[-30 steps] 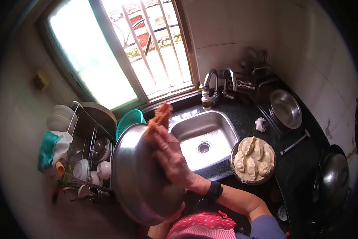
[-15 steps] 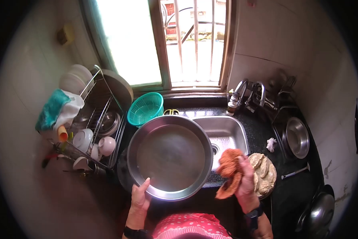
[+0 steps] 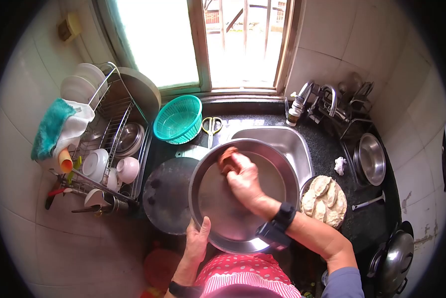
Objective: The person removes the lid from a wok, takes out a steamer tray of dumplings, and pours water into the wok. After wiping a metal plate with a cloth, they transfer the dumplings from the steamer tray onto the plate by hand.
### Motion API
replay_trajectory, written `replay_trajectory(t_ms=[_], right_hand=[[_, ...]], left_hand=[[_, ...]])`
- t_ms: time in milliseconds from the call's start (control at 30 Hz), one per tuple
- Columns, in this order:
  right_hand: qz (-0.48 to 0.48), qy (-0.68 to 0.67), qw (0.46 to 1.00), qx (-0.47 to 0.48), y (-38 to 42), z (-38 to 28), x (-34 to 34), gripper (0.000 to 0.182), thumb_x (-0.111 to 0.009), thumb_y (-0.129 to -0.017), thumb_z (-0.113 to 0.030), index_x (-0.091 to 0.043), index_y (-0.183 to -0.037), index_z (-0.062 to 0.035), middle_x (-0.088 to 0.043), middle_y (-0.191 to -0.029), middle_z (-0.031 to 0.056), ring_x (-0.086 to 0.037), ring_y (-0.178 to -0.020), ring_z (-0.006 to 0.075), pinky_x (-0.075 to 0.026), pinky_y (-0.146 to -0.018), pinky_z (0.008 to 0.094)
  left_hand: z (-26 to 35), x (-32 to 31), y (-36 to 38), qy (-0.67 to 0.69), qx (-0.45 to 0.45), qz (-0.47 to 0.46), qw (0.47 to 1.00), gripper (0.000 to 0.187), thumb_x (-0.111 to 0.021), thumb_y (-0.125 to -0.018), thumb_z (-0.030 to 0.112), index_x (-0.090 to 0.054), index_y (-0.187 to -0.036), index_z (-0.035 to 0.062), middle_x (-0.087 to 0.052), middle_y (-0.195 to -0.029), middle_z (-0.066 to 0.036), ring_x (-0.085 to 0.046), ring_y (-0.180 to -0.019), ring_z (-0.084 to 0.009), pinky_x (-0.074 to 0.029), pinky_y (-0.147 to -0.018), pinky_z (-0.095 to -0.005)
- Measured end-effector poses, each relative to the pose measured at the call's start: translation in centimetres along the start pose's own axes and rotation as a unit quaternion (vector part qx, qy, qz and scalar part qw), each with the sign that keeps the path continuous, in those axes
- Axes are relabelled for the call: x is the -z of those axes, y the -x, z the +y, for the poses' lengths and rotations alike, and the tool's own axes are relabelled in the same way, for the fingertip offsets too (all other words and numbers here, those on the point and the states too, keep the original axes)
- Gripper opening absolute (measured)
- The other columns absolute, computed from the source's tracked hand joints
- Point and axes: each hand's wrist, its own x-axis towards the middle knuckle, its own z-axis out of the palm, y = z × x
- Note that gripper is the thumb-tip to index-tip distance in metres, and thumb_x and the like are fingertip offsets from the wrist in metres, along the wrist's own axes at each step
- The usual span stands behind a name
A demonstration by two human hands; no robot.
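Note:
A wide round metal pan (image 3: 223, 218) is held tilted over the front of the sink (image 3: 302, 154). My left hand (image 3: 197, 241) grips its near-left rim, thumb inside and the other fingers mostly hidden under the edge. Inside the pan, my right hand (image 3: 246, 183) is closed around a reddish-brown cloth (image 3: 227, 160), which lies against the upper-left inner wall. My right forearm crosses over the pan's right rim. Just right of the pan sits a plate of pale dough-like pieces (image 3: 325, 198), partly behind that arm.
A dark round board (image 3: 168, 196) lies on the counter to the left. Behind it are a green basket (image 3: 178, 119) and yellow-handled scissors (image 3: 211, 126). A dish rack (image 3: 128, 107) with bowls stands left; the faucet (image 3: 327, 99), metal bowls (image 3: 371, 159) and a lidded pot (image 3: 399, 258) are right.
My right hand has brought the cloth from beside the pan leftward into it. The pan and my left hand have shifted right in view, uncovering the dark board.

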Motion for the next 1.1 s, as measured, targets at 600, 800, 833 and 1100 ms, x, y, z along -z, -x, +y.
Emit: replay_trajectory(t_ms=[600, 800, 833, 1100], right_hand=[[-0.308, 0.578, 0.709, 0.263, 7.5, 1.6, 4.5, 0.020, -0.061, -0.072, -0.016, -0.068, -0.086, -0.0041, -0.056, -0.087, 0.0096, -0.053, -0.087, 0.0255, -0.041, -0.074, 0.0398], [-0.081, 0.459, 0.850, 0.246, 1.7, 0.4, 6.9, 0.031, -0.059, -0.073, -0.015, -0.062, -0.102, -0.0051, -0.057, -0.104, 0.0104, -0.056, -0.097, 0.0267, -0.044, -0.079, 0.0391], [-0.107, 0.445, 0.843, 0.283, 1.8, 0.2, 6.3, 0.032, -0.059, -0.073, -0.015, -0.061, -0.104, -0.0060, -0.056, -0.108, 0.0103, -0.055, -0.099, 0.0268, -0.044, -0.081, 0.0395], [-0.382, 0.511, 0.758, 0.131, 6.3, 1.9, 3.0, 0.034, -0.061, -0.070, -0.014, -0.064, -0.102, -0.0010, -0.053, -0.118, 0.0164, -0.051, -0.107, 0.0286, -0.045, -0.081, 0.0415]], left_hand=[[3.7, 4.3, -1.8, -0.153, -0.120, 0.115, 0.974, 0.043, -0.053, -0.098, 0.034, -0.052, -0.126, 0.0013, -0.058, -0.116, -0.003, -0.049, -0.107, -0.0108, -0.038, -0.096, -0.0269], [5.6, 4.4, -1.0, -0.177, -0.091, 0.123, 0.972, 0.048, -0.050, -0.099, 0.036, -0.050, -0.130, -0.0005, -0.058, -0.120, -0.006, -0.051, -0.110, -0.0133, -0.039, -0.097, -0.0284], [5.5, 4.4, -0.9, -0.177, -0.088, 0.122, 0.973, 0.048, -0.050, -0.099, 0.036, -0.050, -0.130, -0.0005, -0.058, -0.120, -0.006, -0.051, -0.110, -0.0133, -0.039, -0.097, -0.0284], [4.1, 5.1, -1.3, -0.143, -0.106, 0.185, 0.966, 0.043, -0.049, -0.100, 0.036, -0.054, -0.121, -0.0012, -0.059, -0.114, -0.006, -0.053, -0.103, -0.0133, -0.041, -0.091, -0.0274]])
